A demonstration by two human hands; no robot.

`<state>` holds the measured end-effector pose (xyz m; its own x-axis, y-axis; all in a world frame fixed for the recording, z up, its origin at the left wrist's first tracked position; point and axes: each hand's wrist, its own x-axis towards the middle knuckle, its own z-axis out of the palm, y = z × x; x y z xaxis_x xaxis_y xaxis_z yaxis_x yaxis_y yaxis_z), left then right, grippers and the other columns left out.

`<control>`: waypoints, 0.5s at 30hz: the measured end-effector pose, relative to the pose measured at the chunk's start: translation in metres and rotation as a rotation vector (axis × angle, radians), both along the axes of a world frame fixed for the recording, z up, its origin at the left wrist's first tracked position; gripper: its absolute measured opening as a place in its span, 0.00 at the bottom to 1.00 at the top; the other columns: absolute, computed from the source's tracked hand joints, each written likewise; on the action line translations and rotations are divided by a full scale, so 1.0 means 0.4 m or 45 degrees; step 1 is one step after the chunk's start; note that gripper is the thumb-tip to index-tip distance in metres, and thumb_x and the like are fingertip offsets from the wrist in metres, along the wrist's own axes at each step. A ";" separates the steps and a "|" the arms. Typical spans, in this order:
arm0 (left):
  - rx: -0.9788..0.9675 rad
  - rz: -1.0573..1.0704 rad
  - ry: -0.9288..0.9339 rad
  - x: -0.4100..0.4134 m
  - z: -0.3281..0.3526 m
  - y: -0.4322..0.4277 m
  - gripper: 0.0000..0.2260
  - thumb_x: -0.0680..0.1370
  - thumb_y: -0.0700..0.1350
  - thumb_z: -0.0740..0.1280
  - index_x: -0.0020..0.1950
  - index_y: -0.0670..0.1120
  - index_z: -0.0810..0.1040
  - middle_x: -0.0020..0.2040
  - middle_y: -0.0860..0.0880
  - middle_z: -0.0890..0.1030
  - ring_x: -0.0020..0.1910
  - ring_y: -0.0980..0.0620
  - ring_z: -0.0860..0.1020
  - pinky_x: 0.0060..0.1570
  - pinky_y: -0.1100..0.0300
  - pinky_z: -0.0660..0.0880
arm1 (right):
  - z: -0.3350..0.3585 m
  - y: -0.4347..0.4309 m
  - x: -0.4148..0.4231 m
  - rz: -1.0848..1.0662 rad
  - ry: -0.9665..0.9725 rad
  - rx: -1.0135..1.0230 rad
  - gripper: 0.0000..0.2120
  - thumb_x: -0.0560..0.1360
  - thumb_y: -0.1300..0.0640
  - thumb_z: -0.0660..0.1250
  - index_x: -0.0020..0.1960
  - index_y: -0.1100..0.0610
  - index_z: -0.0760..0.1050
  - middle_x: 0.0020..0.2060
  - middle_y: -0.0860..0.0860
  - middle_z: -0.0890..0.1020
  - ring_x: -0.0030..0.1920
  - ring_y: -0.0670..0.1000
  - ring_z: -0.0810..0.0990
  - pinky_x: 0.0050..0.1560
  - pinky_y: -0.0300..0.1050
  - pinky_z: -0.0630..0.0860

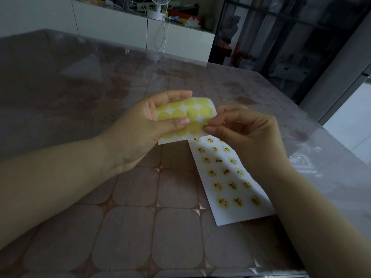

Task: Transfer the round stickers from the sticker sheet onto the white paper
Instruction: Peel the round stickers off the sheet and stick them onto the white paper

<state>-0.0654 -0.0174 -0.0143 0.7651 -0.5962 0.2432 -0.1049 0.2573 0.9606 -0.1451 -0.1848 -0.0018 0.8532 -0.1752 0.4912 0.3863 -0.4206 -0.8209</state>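
My left hand [140,129] holds a bent sticker sheet [192,117] above the table, thumb on its front, fingers behind. The sheet shows several plain yellow round stickers. My right hand [241,129] pinches the edge of one yellow sticker [205,123] at the sheet's right side between thumb and forefinger. Below lies the white paper [230,213] flat on the table, carrying several round yellow stickers with small pictures in rows of three. My right wrist covers the paper's right edge.
The table [130,227] has a tiled-pattern cloth under clear plastic. Its right edge runs close by my right arm. Behind the table stand white cabinets with a small fan [158,9] and clutter on top.
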 end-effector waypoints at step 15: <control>0.230 0.078 -0.208 0.002 0.010 0.012 0.19 0.71 0.38 0.69 0.60 0.52 0.78 0.60 0.54 0.80 0.56 0.58 0.80 0.55 0.67 0.76 | 0.101 -0.076 -0.075 0.055 0.584 0.065 0.05 0.61 0.51 0.70 0.35 0.51 0.81 0.36 0.45 0.84 0.34 0.39 0.77 0.43 0.38 0.69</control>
